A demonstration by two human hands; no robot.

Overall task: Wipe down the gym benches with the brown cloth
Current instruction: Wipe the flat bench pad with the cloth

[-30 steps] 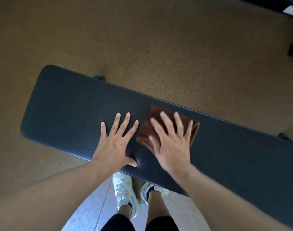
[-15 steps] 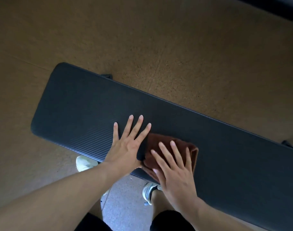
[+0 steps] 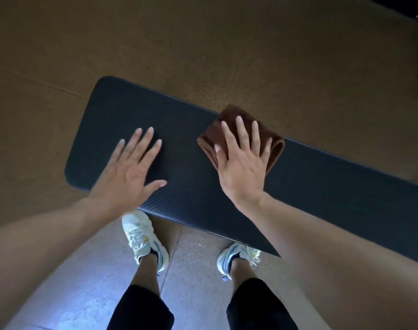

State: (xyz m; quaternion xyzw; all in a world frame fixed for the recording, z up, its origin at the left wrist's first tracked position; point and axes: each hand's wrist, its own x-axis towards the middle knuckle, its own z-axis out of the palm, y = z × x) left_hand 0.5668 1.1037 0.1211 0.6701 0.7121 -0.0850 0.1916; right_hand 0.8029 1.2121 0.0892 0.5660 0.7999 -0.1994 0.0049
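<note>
1. Cork-brown speckled floor surrounds the work on the far side of both hands; nearer than the hands it turns paler, and there the person's two white trainers stand just beside the near edge of the bench.

2. Dark, finely ribbed padding forms the tabletop of the gym bench, running from its rounded end beyond the left hand to past the right forearm, where it leaves the view.

3. Left hand: fully open, fingers spread, palm down over the padding near the rounded end. It holds nothing. Whether it presses on the pad or floats just above cannot be told.

4. Right hand: flat and open, fingers splayed, pressing down on the cloth, not clenching it.

5. Brown cloth: folded into a thick pad, trapped between the right palm and the tabletop, at the far edge of the bench, well apart from the left hand. Its far corner seems to overhang that edge slightly.

6. Step in hand, as judged: wiping the bench top, with the cloth at the far limit of a stroke.

7. Next move, as judged: draw the cloth back toward the near edge under even downward pressure, then shift sideways onto the long stretch under the right forearm, keeping the fold from unrolling.
</note>
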